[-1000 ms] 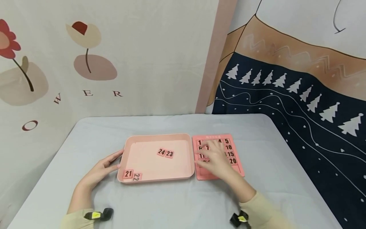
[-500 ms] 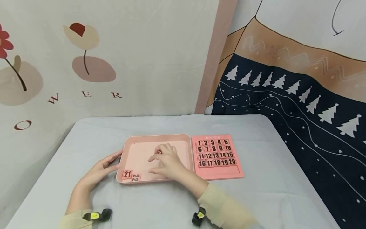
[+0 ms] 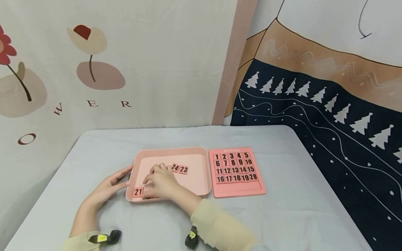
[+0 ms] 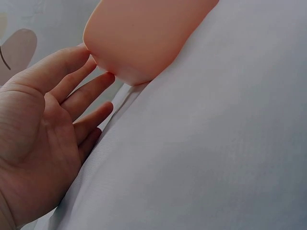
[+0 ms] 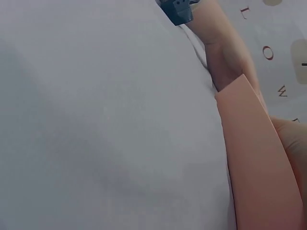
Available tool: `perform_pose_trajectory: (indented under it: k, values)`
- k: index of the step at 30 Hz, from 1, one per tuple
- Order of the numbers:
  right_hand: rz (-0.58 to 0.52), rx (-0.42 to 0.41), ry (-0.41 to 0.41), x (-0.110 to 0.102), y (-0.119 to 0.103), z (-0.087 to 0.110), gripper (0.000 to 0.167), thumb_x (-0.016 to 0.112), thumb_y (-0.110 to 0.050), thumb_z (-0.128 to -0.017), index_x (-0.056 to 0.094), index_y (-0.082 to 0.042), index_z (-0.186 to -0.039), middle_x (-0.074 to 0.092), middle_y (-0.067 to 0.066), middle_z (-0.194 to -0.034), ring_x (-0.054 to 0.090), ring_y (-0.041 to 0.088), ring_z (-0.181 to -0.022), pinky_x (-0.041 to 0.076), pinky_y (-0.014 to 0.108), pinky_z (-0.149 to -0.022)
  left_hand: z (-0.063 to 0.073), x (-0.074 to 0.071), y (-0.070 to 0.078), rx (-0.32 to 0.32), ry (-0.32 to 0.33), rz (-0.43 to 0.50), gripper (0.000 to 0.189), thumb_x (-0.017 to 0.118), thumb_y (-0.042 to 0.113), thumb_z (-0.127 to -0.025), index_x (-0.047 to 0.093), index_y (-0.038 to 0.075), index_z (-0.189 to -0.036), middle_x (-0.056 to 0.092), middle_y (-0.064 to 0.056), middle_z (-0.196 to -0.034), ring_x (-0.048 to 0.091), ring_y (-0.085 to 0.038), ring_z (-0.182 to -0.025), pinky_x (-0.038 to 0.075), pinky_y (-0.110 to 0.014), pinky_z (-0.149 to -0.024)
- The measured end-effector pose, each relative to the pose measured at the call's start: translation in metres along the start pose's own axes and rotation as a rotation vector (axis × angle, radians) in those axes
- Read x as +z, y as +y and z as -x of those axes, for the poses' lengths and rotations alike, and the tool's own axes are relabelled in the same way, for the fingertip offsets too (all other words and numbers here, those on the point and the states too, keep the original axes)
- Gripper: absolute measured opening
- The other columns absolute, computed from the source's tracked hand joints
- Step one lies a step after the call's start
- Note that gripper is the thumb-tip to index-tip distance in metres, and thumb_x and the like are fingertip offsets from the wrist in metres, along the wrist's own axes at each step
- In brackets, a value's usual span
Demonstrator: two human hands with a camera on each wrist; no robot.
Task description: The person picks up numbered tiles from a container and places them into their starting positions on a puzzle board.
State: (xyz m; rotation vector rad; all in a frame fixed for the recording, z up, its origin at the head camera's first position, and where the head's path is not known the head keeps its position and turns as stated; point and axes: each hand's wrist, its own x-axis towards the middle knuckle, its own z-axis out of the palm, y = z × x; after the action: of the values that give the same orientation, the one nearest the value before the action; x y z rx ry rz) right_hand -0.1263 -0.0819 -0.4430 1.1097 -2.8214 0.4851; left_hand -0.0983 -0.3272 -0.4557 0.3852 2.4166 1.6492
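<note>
In the head view my left hand (image 3: pixel 108 190) touches the left end of the pink tray (image 3: pixel 194 188), its fingers extended. The left wrist view shows those fingertips (image 4: pixel 106 79) right at the tray's corner. My right hand (image 3: pixel 161 183) is over the tray's lower left part, fingers bent and spread apart. Its thumb is down by the number tile 22 (image 3: pixel 146 198), which the hand mostly covers. Number tile 21 (image 3: pixel 138 192) lies just left of it in the corner. Tiles 24 (image 3: pixel 175 167) and 23 (image 3: pixel 183 169) lie side by side beyond the right hand.
Right of the tray lies a pink number board (image 3: pixel 238 191), filled with tiles 1 to 20 in rows, its bottom row bare. A white cloth (image 3: pixel 298 174) covers the table. Printed curtains (image 3: pixel 169 69) hang behind it.
My right hand has moved left from the number board, across tiles 24 and 23, to the tile 22 in the tray's lower left. The left hand stays at the tray's end.
</note>
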Motion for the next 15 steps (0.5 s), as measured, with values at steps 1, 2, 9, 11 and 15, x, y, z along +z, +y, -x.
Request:
perform_pose_trajectory:
  k: [1, 2, 9, 11, 15]
  values:
    - [0.006, 0.003, -0.01, 0.002, -0.002, -0.002, 0.041, 0.073, -0.067, -0.068, 0.072, -0.04, -0.099, 0.045, -0.015, -0.101, 0.034, 0.005, -0.092, 0.027, 0.022, -0.076, 0.0, 0.0, 0.0, 0.001, -0.002, 0.001, 0.059, 0.058, 0.013, -0.096, 0.033, 0.005, -0.149, 0.027, -0.015, -0.154, 0.026, 0.012, -0.127, 0.024, -0.003, -0.095]
    - [0.014, 0.006, -0.019, 0.003, -0.004, -0.003, 0.041, 0.073, -0.068, -0.068, 0.072, -0.04, -0.099, 0.045, -0.015, -0.102, 0.034, 0.005, -0.092, 0.027, 0.022, -0.076, 0.0, 0.0, 0.0, 0.003, -0.002, 0.001, 0.059, 0.058, 0.013, -0.096, 0.033, 0.005, -0.149, 0.028, -0.015, -0.154, 0.026, 0.012, -0.127, 0.024, -0.003, -0.095]
    - [0.033, 0.033, -0.053, 0.006, -0.015, -0.011, 0.037, 0.075, -0.066, -0.067, 0.072, -0.04, -0.094, 0.045, -0.015, -0.1, 0.034, 0.005, -0.091, 0.027, 0.022, -0.075, 0.0, 0.0, -0.002, 0.012, -0.001, 0.0, 0.058, 0.058, 0.011, -0.096, 0.034, 0.006, -0.149, 0.028, -0.014, -0.153, 0.026, 0.011, -0.128, 0.024, -0.003, -0.095]
    - [0.028, 0.039, -0.061, 0.006, -0.017, -0.011, 0.035, 0.076, -0.064, -0.067, 0.073, -0.04, -0.093, 0.045, -0.015, -0.099, 0.034, 0.005, -0.09, 0.027, 0.022, -0.074, 0.0, 0.0, -0.002, 0.011, -0.001, 0.001, 0.058, 0.058, 0.011, -0.096, 0.033, 0.006, -0.149, 0.028, -0.014, -0.154, 0.026, 0.011, -0.128, 0.024, -0.003, -0.095]
    - [0.02, 0.039, -0.068, 0.006, -0.02, -0.012, 0.032, 0.078, -0.059, -0.069, 0.073, -0.041, -0.094, 0.045, -0.016, -0.098, 0.034, 0.004, -0.089, 0.027, 0.021, -0.072, 0.001, 0.0, -0.002, 0.002, 0.002, -0.001, 0.059, 0.058, 0.013, -0.096, 0.033, 0.006, -0.149, 0.027, -0.014, -0.154, 0.026, 0.012, -0.127, 0.024, -0.002, -0.095]
